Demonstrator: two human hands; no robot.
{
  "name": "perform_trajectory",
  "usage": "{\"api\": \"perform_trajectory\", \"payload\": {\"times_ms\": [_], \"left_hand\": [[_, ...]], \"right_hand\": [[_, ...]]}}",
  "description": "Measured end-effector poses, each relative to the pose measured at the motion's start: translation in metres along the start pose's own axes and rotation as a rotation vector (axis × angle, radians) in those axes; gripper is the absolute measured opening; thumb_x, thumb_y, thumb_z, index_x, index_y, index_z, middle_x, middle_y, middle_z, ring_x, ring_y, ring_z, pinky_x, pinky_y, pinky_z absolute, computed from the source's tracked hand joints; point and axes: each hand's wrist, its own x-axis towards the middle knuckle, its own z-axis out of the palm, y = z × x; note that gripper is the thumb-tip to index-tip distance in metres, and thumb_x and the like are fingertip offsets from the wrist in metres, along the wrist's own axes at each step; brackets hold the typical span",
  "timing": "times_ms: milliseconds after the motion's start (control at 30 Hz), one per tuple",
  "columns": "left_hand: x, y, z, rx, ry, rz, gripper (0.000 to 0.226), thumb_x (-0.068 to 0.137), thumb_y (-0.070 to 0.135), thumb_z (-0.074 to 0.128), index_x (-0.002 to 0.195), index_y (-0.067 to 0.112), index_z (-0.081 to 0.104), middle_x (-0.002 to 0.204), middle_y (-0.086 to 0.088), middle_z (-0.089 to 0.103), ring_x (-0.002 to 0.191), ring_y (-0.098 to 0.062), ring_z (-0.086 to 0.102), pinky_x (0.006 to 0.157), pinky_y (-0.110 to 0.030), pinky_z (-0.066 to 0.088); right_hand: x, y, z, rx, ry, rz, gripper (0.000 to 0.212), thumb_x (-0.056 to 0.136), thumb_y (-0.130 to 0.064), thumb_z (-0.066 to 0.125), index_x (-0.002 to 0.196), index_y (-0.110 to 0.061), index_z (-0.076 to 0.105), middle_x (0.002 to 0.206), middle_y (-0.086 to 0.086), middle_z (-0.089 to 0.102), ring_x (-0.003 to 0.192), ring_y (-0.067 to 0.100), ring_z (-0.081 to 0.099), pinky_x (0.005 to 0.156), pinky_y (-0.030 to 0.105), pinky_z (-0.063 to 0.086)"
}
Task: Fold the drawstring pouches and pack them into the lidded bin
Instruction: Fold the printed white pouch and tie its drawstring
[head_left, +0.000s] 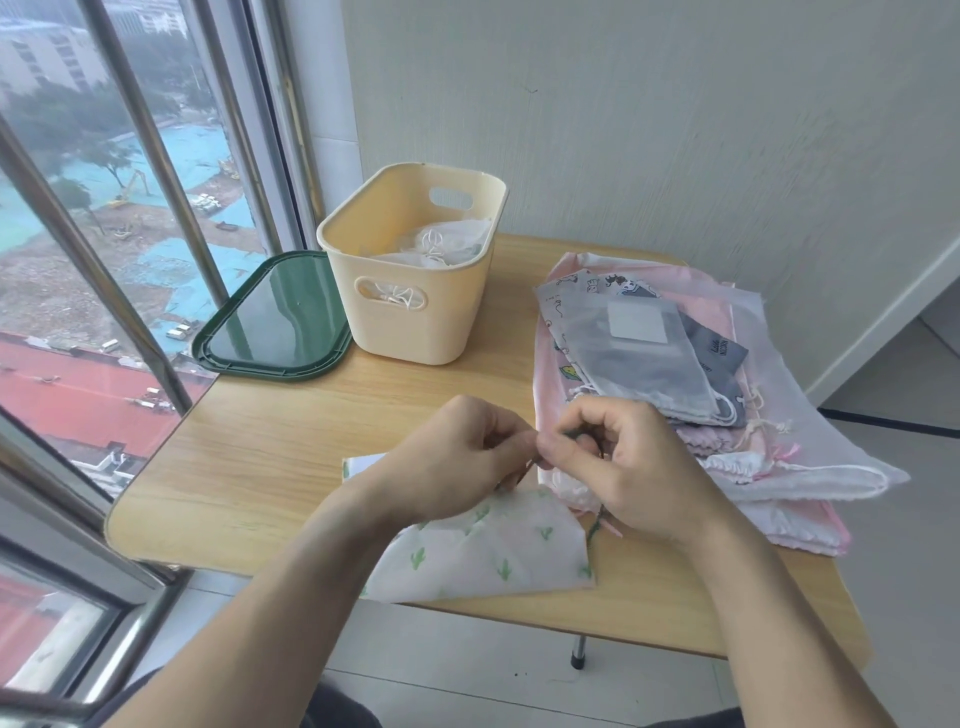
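Front and centre, one white pouch (498, 551) printed with little green cacti, lying flat on the near edge of the table (291, 447), partly under both wrists. Its cloth looks thin and a bit creased, with one corner poking out to the left of the left hand (457, 457). A dark green cord (597, 525) trails off its right side and runs up into the fingers.

Both hands are right above it, knuckles nearly meeting. The left hand is curled, thumb and fingers pinching the cord at the point where the two hands come together. The right hand (628, 462) is curled too, fingers closed on the same cord, with the strand dropping below its palm.

Out to the right, a pile (691, 364) of pouches waiting: pink, sheer white, grey, one with cartoon prints, overlapped too much to count exactly, though at least five show. White and pink drawstrings spill out at the near end.

Further back, one cream bin (415, 280) stands open, with two handle slots, one on each end. White pouches already sit inside, their cords visible through the near slot; how many, I cannot tell.

Just left of it, touching its base, one dark green lid (275, 322) lies upside down on the table's corner by the window (104, 208).
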Motion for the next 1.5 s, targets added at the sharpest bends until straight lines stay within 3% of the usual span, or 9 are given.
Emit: {"api": "perform_trajectory", "payload": {"times_ms": [133,267,467,533,633,767,967,1133,1500], "left_hand": [[0.004,0.005,-0.002,-0.175,-0.080,-0.036,0.030,0.097,0.023,0.055,0.080,0.006,0.073,0.055,0.005,0.042,0.054,-0.011,0.035,0.051,-0.019,0.031],[0.006,0.008,0.002,-0.242,-0.084,-0.056,0.030,0.091,0.029,0.059,0.073,0.008,0.072,0.055,0.005,0.040,0.051,-0.008,0.033,0.049,-0.020,0.029],[0.007,0.010,-0.002,-0.374,0.041,-0.142,0.038,0.096,0.020,0.056,0.060,0.013,0.063,0.054,0.002,0.042,0.048,-0.013,0.033,0.048,-0.023,0.029],[0.007,0.012,-0.002,-0.373,0.075,-0.128,0.036,0.096,0.021,0.055,0.061,0.012,0.062,0.054,0.003,0.043,0.048,-0.012,0.034,0.048,-0.021,0.030],[0.008,0.012,-0.002,-0.353,0.105,-0.115,0.037,0.096,0.022,0.056,0.060,0.014,0.064,0.053,0.004,0.042,0.049,-0.011,0.035,0.049,-0.021,0.031],[0.008,0.011,-0.002,-0.354,0.132,-0.114,0.040,0.096,0.020,0.056,0.057,0.014,0.064,0.050,0.006,0.041,0.047,-0.009,0.034,0.050,-0.020,0.031],[0.010,0.010,0.003,-0.211,0.139,-0.066,0.035,0.097,0.020,0.056,0.064,0.010,0.058,0.054,0.004,0.044,0.052,-0.012,0.036,0.054,-0.027,0.032],[0.011,0.012,0.003,-0.216,0.104,-0.074,0.031,0.082,0.028,0.055,0.053,0.017,0.058,0.048,0.007,0.041,0.050,-0.012,0.034,0.050,-0.024,0.029],[0.007,0.008,0.001,-0.172,0.085,-0.102,0.038,0.093,0.019,0.055,0.055,0.016,0.058,0.050,0.004,0.042,0.054,-0.016,0.035,0.053,-0.029,0.030]], "right_hand": [[0.004,0.002,0.008,-0.057,0.111,-0.059,0.023,0.103,-0.026,0.055,0.083,-0.017,0.062,0.055,-0.009,0.052,0.047,0.005,0.044,0.051,0.015,0.033],[0.007,-0.001,0.017,0.016,0.129,-0.080,0.019,0.103,-0.014,0.054,0.087,-0.017,0.063,0.063,-0.007,0.062,0.058,0.007,0.056,0.059,0.022,0.045],[0.013,-0.012,0.009,0.431,0.203,0.032,0.013,0.074,-0.003,0.051,0.070,-0.014,0.057,0.040,-0.012,0.033,0.038,0.006,0.023,0.043,0.020,0.020],[0.011,-0.014,0.007,0.365,0.134,-0.021,0.010,0.072,0.000,0.049,0.072,-0.007,0.057,0.040,-0.008,0.037,0.039,0.004,0.029,0.044,0.016,0.024],[0.007,-0.012,0.005,0.234,0.100,-0.113,0.007,0.079,-0.001,0.059,0.077,-0.007,0.063,0.050,0.023,0.033,0.048,0.015,0.028,0.048,0.019,0.025],[0.004,-0.008,0.005,0.138,0.163,-0.147,0.006,0.081,-0.017,0.074,0.079,-0.013,0.070,0.058,0.031,0.045,0.048,0.025,0.038,0.048,0.023,0.036],[0.003,-0.007,0.005,-0.034,0.179,-0.100,0.011,0.078,-0.027,0.075,0.078,-0.018,0.069,0.052,0.017,0.045,0.047,0.011,0.033,0.047,0.023,0.030],[0.002,-0.009,0.004,-0.051,0.106,-0.085,0.005,0.079,-0.013,0.070,0.080,-0.018,0.072,0.052,0.001,0.049,0.050,0.006,0.043,0.053,0.017,0.040],[0.003,-0.010,0.013,-0.039,0.165,-0.065,0.019,0.077,-0.001,0.079,0.068,-0.014,0.070,0.042,-0.010,0.041,0.040,0.004,0.029,0.046,0.012,0.028]]}}
